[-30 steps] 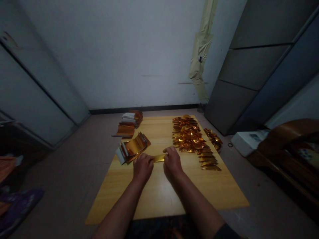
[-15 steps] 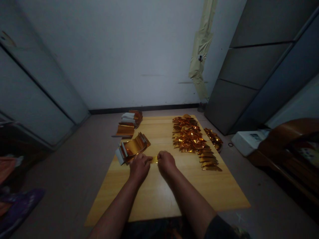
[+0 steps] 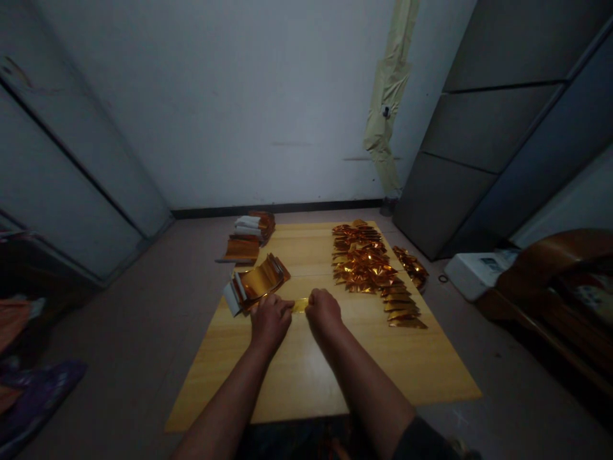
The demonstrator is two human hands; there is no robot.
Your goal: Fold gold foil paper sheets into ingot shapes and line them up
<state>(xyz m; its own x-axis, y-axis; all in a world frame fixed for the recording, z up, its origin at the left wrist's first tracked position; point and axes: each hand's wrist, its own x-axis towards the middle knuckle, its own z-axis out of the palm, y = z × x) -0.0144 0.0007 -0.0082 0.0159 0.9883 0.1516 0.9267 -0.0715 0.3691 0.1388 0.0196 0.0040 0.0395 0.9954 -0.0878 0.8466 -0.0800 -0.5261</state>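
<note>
Between my hands, low over the wooden board (image 3: 306, 370), lies a small strip of gold foil paper (image 3: 300, 305). My left hand (image 3: 272, 319) is closed on its left end, fingers bent. At the other end my right hand (image 3: 324, 310) is curled into a fist and grips the strip. Just beyond my left hand rests a curved stack of gold foil sheets (image 3: 258, 281) with pale backs. Rows of folded gold foil pieces (image 3: 364, 259) overlap on the board's right side, and a shorter row (image 3: 402, 306) runs nearer to me.
More foil sheets (image 3: 243, 248) lie at the board's far left corner. Another heap of folded foil (image 3: 410, 265) sits past the right edge. A white box (image 3: 479, 275) stands on the floor by wooden furniture (image 3: 550, 281). A grey cabinet (image 3: 479, 128) rises behind at the right.
Both hands have shifted very slightly right, the strip with them. A little more of the strip shows between them. The foil stack and the folded rows look the same.
</note>
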